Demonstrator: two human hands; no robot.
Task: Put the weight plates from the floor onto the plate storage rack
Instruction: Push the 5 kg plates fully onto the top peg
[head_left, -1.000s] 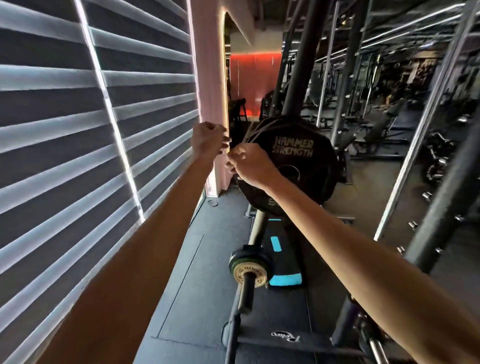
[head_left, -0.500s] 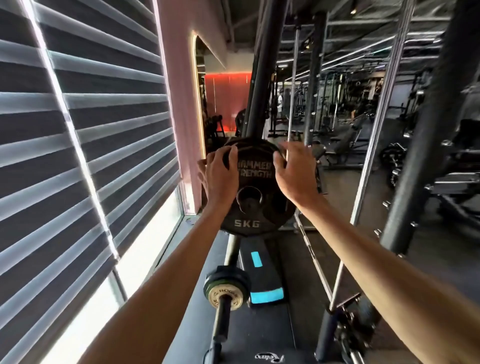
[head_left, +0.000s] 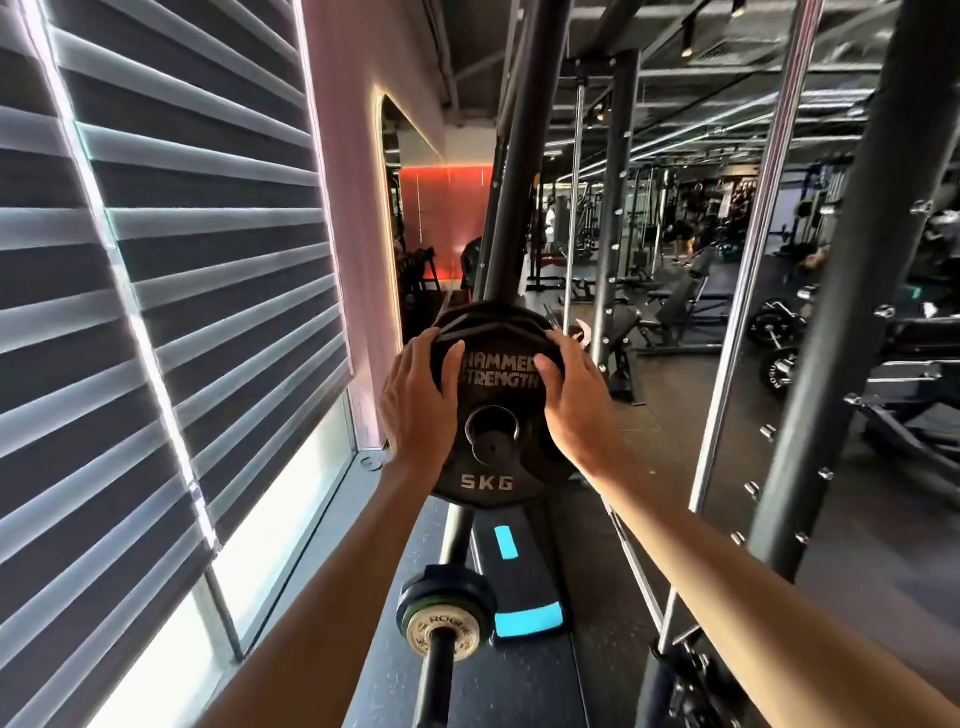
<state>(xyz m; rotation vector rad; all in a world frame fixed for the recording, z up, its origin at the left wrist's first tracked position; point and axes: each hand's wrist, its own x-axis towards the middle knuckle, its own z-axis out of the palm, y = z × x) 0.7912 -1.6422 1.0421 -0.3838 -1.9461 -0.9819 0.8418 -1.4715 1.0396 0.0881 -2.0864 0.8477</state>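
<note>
Fingers (head_left: 439, 340) curled, gripping plate (head_left: 498, 483) by its upper edges with left hand (head_left: 415, 405) and right hand (head_left: 576, 410). Holding it upright on rack (head_left: 519, 182) peg (head_left: 491, 446), above barbell (head_left: 436, 670).

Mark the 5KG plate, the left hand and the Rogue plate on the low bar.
5KG plate (head_left: 485, 483): head view, lower face at the weight marking.
left hand (head_left: 415, 402): head view, back of the hand.
Rogue plate (head_left: 422, 630): head view, pale labelled face, left of centre.
</note>
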